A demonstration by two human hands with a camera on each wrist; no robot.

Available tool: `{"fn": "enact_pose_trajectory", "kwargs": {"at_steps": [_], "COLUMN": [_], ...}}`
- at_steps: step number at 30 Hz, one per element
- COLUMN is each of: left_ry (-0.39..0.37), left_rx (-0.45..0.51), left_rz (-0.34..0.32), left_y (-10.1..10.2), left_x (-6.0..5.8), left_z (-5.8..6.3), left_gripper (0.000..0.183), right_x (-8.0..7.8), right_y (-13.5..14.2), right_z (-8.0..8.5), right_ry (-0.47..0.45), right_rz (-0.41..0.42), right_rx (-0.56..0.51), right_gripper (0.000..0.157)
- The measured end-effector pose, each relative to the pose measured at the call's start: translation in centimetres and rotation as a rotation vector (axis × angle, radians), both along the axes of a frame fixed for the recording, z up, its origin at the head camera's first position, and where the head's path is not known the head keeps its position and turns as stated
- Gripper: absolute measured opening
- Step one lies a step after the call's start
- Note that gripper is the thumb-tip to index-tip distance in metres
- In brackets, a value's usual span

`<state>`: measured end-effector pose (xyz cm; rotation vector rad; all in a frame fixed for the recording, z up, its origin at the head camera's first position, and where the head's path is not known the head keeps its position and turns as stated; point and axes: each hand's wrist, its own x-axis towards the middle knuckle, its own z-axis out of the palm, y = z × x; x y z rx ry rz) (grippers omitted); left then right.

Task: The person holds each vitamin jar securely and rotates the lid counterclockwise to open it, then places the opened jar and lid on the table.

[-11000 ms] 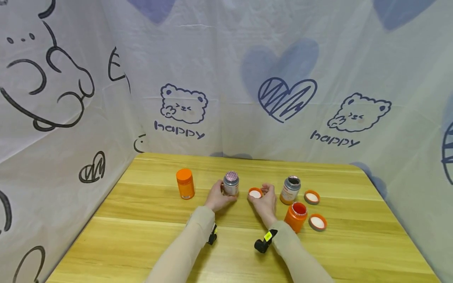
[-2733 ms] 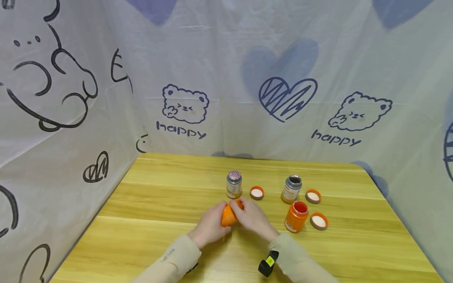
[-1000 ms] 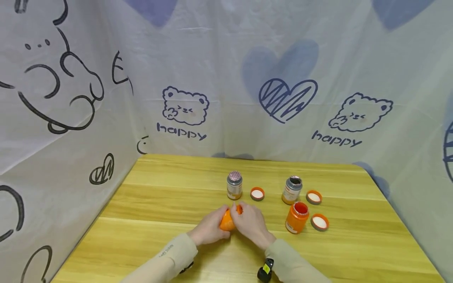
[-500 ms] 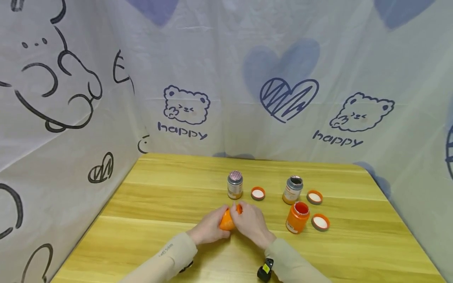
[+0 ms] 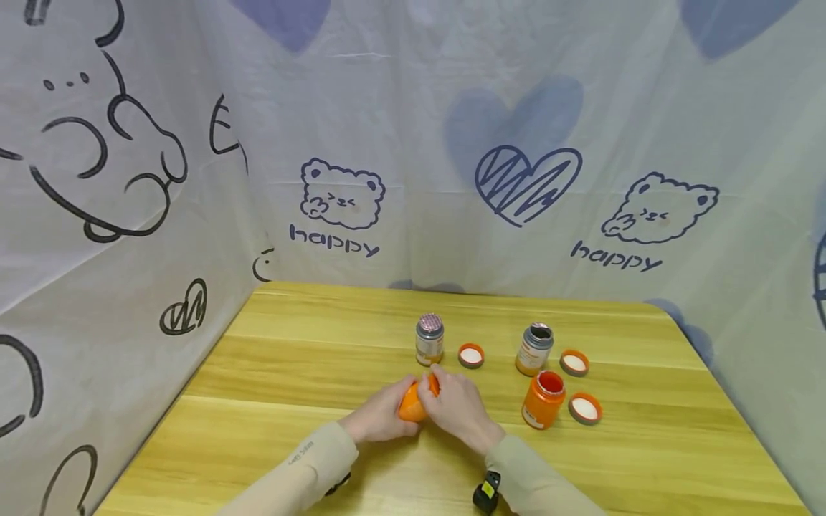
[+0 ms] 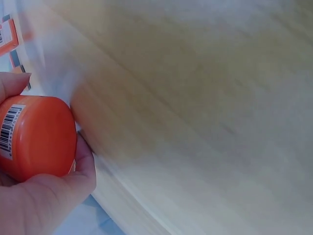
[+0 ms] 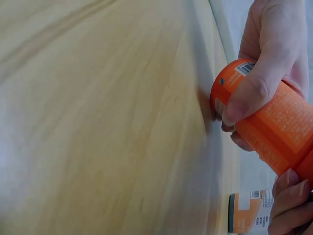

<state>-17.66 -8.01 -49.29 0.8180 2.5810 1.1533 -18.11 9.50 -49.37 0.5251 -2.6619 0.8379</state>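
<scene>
An orange plastic jar (image 5: pixel 411 405) is held tilted above the table between both hands. My left hand (image 5: pixel 382 416) grips its body near the base, thumb and fingers wrapped round it; in the left wrist view the jar's smooth orange bottom (image 6: pixel 49 139) faces the camera. My right hand (image 5: pixel 459 410) grips the jar's orange lid end, which its fingers mostly cover. In the right wrist view, right-hand fingertips (image 7: pixel 291 193) curl at the lid end, below the printed jar label (image 7: pixel 286 120). Whether the lid has turned is hidden.
Behind the hands stands a grey-necked bottle with a foil seal (image 5: pixel 429 340), beside an upturned lid (image 5: pixel 471 355). To the right are an open grey-necked bottle (image 5: pixel 534 351), an open orange jar (image 5: pixel 542 407), and two more upturned lids (image 5: pixel 574 362), (image 5: pixel 585 408). A printed cloth (image 5: pixel 413 143) hangs behind the table.
Eleven seconds ago the orange jar stood at the left, with my hands at the foil-sealed bottle and its lid. Both hands now hold the jar. Over the last second they have barely moved.
</scene>
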Motion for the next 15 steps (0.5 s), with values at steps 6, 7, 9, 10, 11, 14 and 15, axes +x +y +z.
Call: {"fn": "enact_pose_trajectory", "kwargs": {"at_steps": [6,7,9,10,11,14,15], "left_ry": [-0.039,-0.045,-0.059,-0.066,-0.071,-0.091,-0.096], "left_rx": [0.010,0.010,0.012,0.011,0.012,0.009,0.007], "left_rz": [-0.029,-0.033,-0.043,-0.046,-0.050,-0.054,-0.055], "left_y": [-0.23,-0.29,-0.36,-0.39,-0.40,-0.40,-0.40], "left_x": [-0.24,-0.30,-0.42,-0.50,-0.55,-0.75,-0.80], "left_z": [-0.09,-0.11,-0.11,-0.11,-0.07,0.07,0.14], "left_gripper": [0.058,0.059,0.060,0.060,0.060,0.059,0.059], "right_x": [-0.26,-0.35,-0.50,-0.58,-0.64,-0.84,-0.89], "right_y": [0.48,0.55,0.69,0.75,0.81,0.97,1.03], "right_z": [-0.01,-0.02,-0.03,-0.03,-0.02,-0.04,-0.03], "right_ry": [-0.007,0.002,0.028,0.038,0.044,0.057,0.055], "right_rz": [0.081,0.094,0.117,0.127,0.135,0.152,0.157], "right_rx": [0.049,0.060,0.080,0.088,0.097,0.108,0.107], "right_gripper": [0.020,0.021,0.023,0.022,0.019,0.018,0.020]}}
